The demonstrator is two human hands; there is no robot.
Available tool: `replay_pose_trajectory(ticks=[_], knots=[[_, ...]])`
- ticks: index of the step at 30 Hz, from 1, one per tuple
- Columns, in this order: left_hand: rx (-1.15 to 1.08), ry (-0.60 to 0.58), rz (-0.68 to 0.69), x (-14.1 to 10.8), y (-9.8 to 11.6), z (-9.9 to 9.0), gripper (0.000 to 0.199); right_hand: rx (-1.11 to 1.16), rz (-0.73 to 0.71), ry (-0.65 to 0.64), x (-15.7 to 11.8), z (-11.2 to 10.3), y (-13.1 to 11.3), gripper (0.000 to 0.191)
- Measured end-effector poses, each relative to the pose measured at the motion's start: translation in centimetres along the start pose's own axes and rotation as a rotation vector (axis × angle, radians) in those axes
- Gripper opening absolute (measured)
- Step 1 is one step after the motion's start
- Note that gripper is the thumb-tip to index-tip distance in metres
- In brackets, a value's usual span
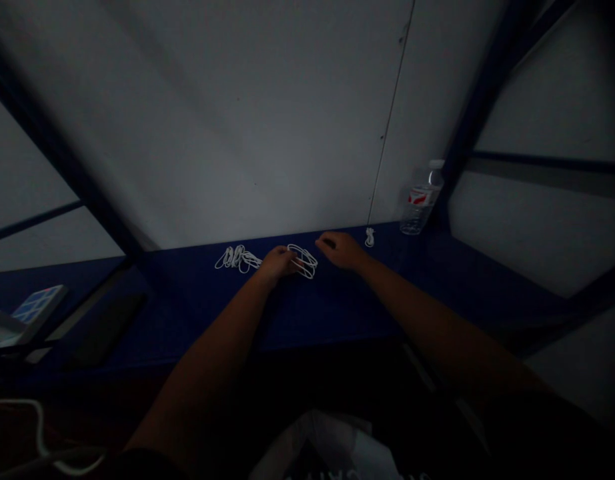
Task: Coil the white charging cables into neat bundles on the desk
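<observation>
My left hand (pixel 279 263) is closed on a white cable (pixel 307 262) gathered into long loops, which stick out to the right of the fingers. Just right of the loops, my right hand (pixel 340 248) is held with thumb and fingertips curled together in a pinch. Whether anything thin is between those fingertips is too dark to make out. To the left of my left hand, several coiled white cables (pixel 236 257) lie on the blue shelf (pixel 307 313). One small white cable bundle (pixel 369 237) lies beyond my right hand, near the wall.
A clear plastic bottle (pixel 421 203) with a red and white label stands at the back right by a blue post. A dark flat object (pixel 107 330) lies at the left. Farther left is a blue and white box (pixel 40 303). A pale wall (pixel 267 133) rises behind the shelf.
</observation>
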State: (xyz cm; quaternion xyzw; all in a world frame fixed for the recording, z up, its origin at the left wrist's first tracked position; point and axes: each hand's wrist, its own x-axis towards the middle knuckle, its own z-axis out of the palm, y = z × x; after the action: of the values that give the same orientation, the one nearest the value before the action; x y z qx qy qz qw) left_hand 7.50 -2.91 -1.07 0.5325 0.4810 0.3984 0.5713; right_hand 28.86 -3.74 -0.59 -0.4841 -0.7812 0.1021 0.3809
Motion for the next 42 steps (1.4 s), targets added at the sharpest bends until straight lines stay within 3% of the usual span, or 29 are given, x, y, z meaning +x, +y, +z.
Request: replay_pose_trajectory(ticks=[2,5,14,20,26,31,34,37,39,42], knots=[[-0.029,0.028,-0.015,0.1,0.0,-0.2,0.012,-0.088,0.043,-0.046,0.0,-0.1,0.0,0.046],[-0.071,0.04,-0.027,0.3,0.0,-0.4,0.011,-0.068,0.095,-0.232,0.0,0.6,0.2,0.053],[-0.18,0.039,-0.024,0.2,0.1,-0.4,0.011,0.246,0.422,-0.339,0.5,2.6,0.8,0.031],[-0.241,0.048,0.007,0.2,0.0,-0.3,0.015,0.336,0.343,-0.317,0.3,2.3,1.1,0.031],[-0.164,0.205,0.04,0.9,0.3,-1.7,0.012,0.384,0.359,-0.38,-0.1,0.9,2.2,0.023],[0.137,0.117,0.166,0.9,-0.1,-1.9,0.042,0.476,0.268,-0.42,-0.4,-1.1,3.0,0.032],[0.394,-0.053,0.274,0.2,-0.3,-2.0,0.069,0.528,0.249,-0.29,-0.2,-1.7,3.1,0.034],[0.566,-0.207,0.377,-0.5,-0.1,-2.6,0.08,0.612,0.263,-0.044,0.2,-2.4,3.7,0.032],[0.609,-0.215,0.396,-0.7,0.2,-3.0,0.078,0.718,0.276,0.18,0.5,-3.4,4.5,0.031],[0.635,-0.132,0.365,-0.5,0.6,-3.8,0.071,0.862,0.271,0.585,0.6,-5.7,6.5,0.032]])
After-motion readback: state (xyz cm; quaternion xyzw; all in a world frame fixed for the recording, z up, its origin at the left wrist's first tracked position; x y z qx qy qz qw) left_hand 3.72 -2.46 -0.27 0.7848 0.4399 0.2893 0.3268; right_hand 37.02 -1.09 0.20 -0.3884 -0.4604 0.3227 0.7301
